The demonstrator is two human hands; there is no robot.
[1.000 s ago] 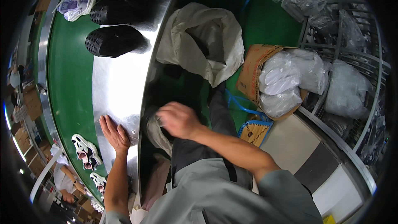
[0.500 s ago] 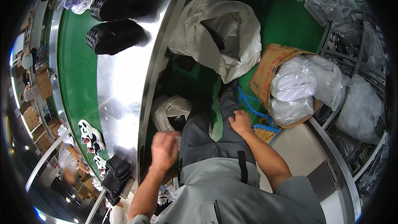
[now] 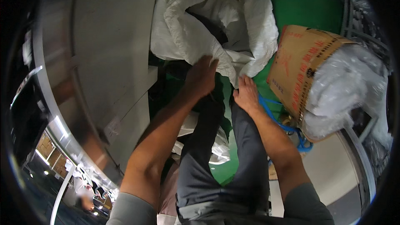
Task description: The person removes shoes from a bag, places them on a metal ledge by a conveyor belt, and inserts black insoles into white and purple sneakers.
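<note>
A large white woven sack [image 3: 177, 37] stands on the floor ahead of me, its rim rolled outward and its mouth facing up. Something dark [image 3: 210, 27] lies inside; its kind cannot be made out. At the near left of the rim, my left hand [image 3: 203, 76] is closed on the sack's cloth, partly in shadow. My right hand [image 3: 248, 93] has its fingers closed on the near corner of the same rim, a short way to the right.
To the right, a brown carton [image 3: 298, 67] lies tilted with clear plastic bags [image 3: 346, 87] bulging out. A blue stool-like frame [image 3: 271, 104] is beside it. A pale workbench side [image 3: 112, 50] runs along the left. Another white sack [image 3: 218, 148] lies by my legs.
Both hands have reached forward from near my thighs and taken hold of the large sack's rim. My view has bent lower, so the shoes on the bench are mostly out of sight.
</note>
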